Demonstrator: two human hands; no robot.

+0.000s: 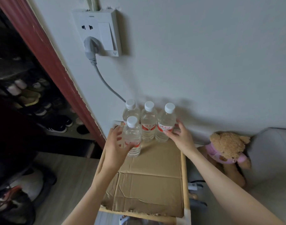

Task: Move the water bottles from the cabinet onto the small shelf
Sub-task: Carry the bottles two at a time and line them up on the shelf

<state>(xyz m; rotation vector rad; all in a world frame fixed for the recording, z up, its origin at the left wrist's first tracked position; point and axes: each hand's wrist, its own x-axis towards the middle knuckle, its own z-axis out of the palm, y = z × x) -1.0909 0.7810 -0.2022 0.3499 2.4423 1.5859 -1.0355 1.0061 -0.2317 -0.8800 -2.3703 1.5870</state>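
Four clear plastic water bottles with white caps and red labels stand upright on the small wooden-framed shelf (185, 172), whose top is lined with flattened brown cardboard (148, 181). Three sit in a row against the white wall; the fourth, front bottle (132, 137) stands just before the left one. The left hand (115, 145) curls round this front bottle, while the right hand (179, 135) touches the rightmost bottle (165, 123), fingers spread. A brown teddy bear in pink (226, 148) slumps beside the shelf.
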